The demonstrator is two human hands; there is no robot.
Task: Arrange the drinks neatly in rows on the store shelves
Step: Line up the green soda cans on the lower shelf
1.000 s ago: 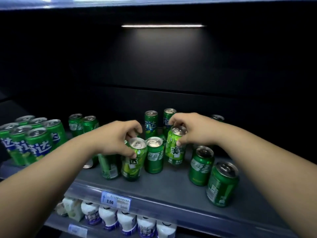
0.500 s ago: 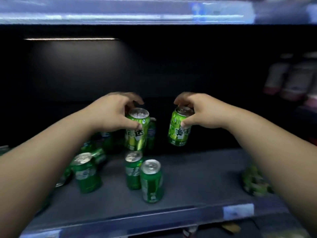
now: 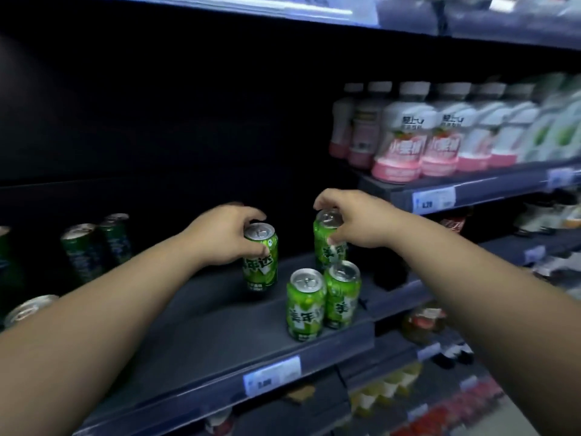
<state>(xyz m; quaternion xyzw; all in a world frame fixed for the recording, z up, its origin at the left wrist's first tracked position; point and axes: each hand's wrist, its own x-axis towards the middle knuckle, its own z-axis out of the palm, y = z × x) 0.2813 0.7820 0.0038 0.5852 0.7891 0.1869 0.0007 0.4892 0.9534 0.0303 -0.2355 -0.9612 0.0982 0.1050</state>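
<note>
My left hand (image 3: 224, 236) grips the top of a light green can (image 3: 261, 264) that stands on or just above the dark shelf (image 3: 195, 335). My right hand (image 3: 352, 221) holds a second light green can (image 3: 328, 247) by its rim, right behind two matching cans (image 3: 306, 305) (image 3: 342, 294) that stand side by side at the shelf's right end. Several darker green cans (image 3: 83, 250) stand at the far left of the same shelf.
Pink and white bottles (image 3: 405, 136) fill a higher shelf on the right, with a price tag (image 3: 434, 199) on its edge. Another tag (image 3: 272, 374) sits on my shelf's front rail. More goods lie on the lower shelves at the right.
Both hands carried their cans from the cluster on the left to the shelf's right end. The view swung right, so the two light green cans and the bottle shelf came into sight.
</note>
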